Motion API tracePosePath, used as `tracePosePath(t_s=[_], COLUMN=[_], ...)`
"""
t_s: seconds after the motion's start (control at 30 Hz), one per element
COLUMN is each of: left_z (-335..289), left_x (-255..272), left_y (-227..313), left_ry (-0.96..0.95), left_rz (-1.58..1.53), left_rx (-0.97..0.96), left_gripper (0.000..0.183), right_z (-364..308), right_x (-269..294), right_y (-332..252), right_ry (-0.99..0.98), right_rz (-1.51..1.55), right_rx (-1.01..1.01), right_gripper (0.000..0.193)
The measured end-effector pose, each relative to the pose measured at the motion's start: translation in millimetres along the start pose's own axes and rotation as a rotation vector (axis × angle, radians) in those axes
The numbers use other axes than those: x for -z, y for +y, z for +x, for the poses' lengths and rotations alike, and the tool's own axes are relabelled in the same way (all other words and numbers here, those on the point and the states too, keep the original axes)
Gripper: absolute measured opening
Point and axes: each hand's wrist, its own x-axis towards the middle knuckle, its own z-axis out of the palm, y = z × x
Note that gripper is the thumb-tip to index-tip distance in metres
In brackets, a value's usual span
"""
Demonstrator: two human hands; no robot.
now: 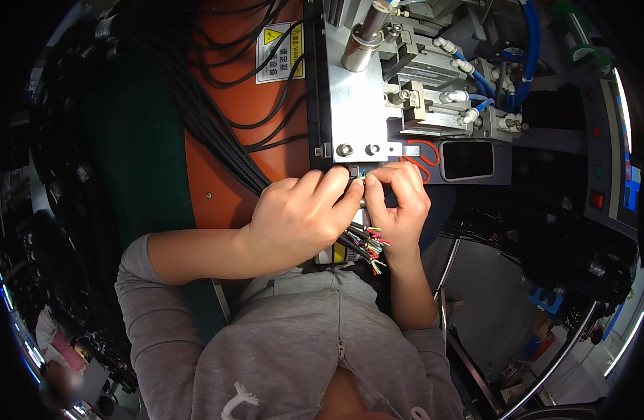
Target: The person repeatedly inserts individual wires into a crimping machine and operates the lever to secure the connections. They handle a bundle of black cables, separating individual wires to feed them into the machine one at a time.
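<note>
My left hand (297, 213) is closed, thumb and fingers pinching a black cable's end just below the metal block of a machine (357, 105). Close against it, my right hand (402, 203) pinches thin coloured wires (362, 172) fanning out of that end. The exact grip of the fingertips is partly hidden. Under my hands hangs a bunch of black cables (351, 240), their stripped ends showing red, green, white and yellow wires (374, 245). More black cables (224, 136) run from the upper left down behind my left hand.
Orange-handled scissors (431, 155) and a dark-screened phone (467, 159) lie right of the metal block. Pneumatic cylinders (434, 108) with blue hoses stand behind. A warning label (280, 52) is on the orange-brown table (217, 203). A control panel (605, 154) with buttons stands far right.
</note>
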Motion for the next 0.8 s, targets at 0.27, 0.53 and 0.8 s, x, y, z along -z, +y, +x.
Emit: tracePosePath(t_s=[0.27, 0.53, 0.8], left_z=[0.7, 0.6, -5.9], left_x=[-4.6, -2.7, 12.5], left_y=[-7.4, -8.6, -5.1], left_ry=[0.062, 0.059, -0.107], left_rz=[-0.046, -0.066, -0.002], left_rx=[-0.035, 0.013, 0.049], left_gripper=[0.022, 0.02, 0.016], right_z=[-5.8, 4.9, -1.7], right_x=[-1.9, 0.3, 3.2], right_y=[9.3, -1.1, 4.0], right_ry=[-0.112, 0.015, -0.051], right_rz=[0.46, -0.016, 0.262], right_rx=[-0.55, 0.081, -0.309], right_gripper=[0.007, 0.013, 0.009])
